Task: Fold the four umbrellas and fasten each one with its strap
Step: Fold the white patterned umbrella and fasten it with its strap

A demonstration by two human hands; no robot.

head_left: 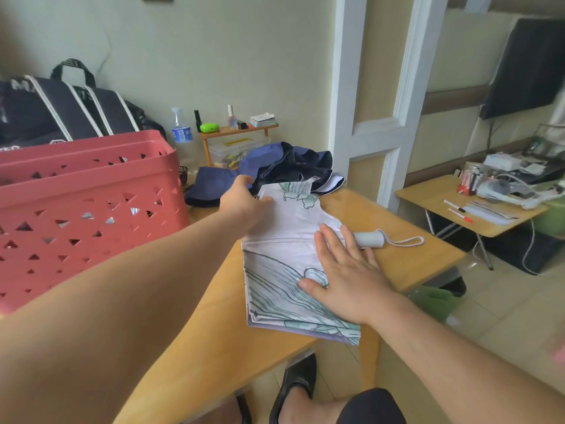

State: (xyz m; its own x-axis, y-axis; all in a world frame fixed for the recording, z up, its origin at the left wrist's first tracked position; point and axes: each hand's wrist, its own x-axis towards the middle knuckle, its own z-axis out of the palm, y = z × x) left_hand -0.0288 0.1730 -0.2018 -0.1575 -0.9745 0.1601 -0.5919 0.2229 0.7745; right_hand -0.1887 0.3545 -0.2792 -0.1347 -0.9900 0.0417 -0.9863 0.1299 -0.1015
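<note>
**White umbrella pressed flat on the wooden table**

Lay flattened across the wooden table (214, 316), the white umbrella (284, 249), its canopy printed with green-and-grey line drawings, folded panels stacked toward the near table edge. Stuck out to the right from under the canopy, the grey handle (368, 238), with its wrist loop (403, 241) trailing on the tabletop.

Rested palm-down on the canopy near the handle, the right hand (345, 270), fingers straight and spread, thumb pointing left over the print. Reached across to the far left corner of the canopy, the left hand (244, 203), fingers curled over the fabric edge there; could not be told for sure whether pinching the cloth or only lying on it.

Heaped unfolded just beyond the white one, at the table's far end, dark blue umbrellas (293, 166). Stood on the table's left side, touching the left forearm, a red perforated basket (85, 203). Behind it, a black striped bag (67, 108).
</note>
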